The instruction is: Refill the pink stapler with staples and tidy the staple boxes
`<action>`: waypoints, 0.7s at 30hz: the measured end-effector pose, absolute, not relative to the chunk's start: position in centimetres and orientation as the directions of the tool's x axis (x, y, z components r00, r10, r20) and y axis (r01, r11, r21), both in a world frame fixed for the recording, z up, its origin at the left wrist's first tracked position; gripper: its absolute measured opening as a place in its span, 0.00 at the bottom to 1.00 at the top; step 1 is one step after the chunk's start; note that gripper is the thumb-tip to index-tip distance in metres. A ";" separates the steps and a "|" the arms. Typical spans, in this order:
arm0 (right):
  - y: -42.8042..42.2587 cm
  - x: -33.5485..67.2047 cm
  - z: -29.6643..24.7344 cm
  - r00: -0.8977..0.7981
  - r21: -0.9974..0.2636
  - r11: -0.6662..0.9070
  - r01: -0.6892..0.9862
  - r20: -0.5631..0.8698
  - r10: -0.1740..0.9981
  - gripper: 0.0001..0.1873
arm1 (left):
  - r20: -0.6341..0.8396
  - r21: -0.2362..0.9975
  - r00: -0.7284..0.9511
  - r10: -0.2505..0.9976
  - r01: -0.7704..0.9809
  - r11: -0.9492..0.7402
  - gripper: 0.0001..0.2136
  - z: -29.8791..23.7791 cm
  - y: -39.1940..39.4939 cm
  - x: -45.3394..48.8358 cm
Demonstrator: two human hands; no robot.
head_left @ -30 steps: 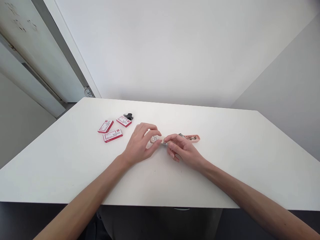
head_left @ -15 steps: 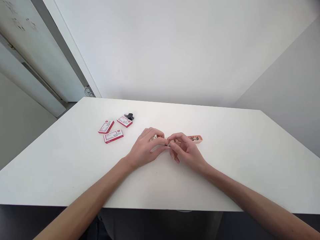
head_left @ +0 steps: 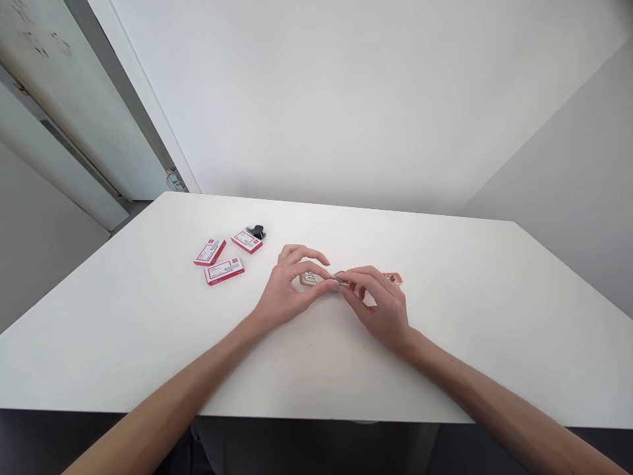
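Observation:
A small pink stapler (head_left: 311, 278) lies open on the white table (head_left: 148, 330), its far end (head_left: 395, 279) showing past my fingers. My left hand (head_left: 289, 290) curls over the stapler's near part, thumb and fingers holding it. My right hand (head_left: 378, 303) is pinched at the stapler's middle, fingertips meeting my left thumb on a thin metal piece, probably a strip of staples, too small to be sure.
Three red and white staple boxes (head_left: 224, 270) lie to the left of my hands, with a black binder clip (head_left: 257, 231) behind the farthest box. A wall stands behind the table, and a door frame rises at the left.
My right hand has slid down and to the right, covering more of the stapler's far end. My left fingers have lifted, showing the stapler's patterned near part again.

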State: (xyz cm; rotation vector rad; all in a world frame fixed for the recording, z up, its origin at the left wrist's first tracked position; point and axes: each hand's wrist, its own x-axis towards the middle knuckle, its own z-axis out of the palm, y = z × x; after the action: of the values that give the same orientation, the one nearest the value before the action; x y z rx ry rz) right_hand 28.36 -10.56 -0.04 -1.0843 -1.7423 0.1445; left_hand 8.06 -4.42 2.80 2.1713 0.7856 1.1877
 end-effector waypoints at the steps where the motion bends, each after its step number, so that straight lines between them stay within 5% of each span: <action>1: -10.6 28.4 0.0 -0.045 -0.551 0.572 0.608 0.695 0.718 0.06 | 0.557 0.684 0.437 0.706 0.241 -0.688 0.06 2.8 -4.3 8.0; 11: -9.0 30.5 0.4 0.108 -0.551 0.486 0.678 0.730 0.675 0.09 | 0.480 0.396 0.666 0.571 0.417 -0.819 0.14 1.6 -2.1 6.1; 21: -8.0 32.4 -0.5 0.137 -0.600 0.383 0.702 0.642 0.755 0.12 | 0.409 0.418 0.625 0.665 0.520 -0.745 0.13 1.4 -0.7 4.2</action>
State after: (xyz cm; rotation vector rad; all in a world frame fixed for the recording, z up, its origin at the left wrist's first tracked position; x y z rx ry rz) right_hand 32.35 -8.05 -0.51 -1.3357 -1.5807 0.0614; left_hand 4.21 -0.74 1.38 2.5895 0.9648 0.8074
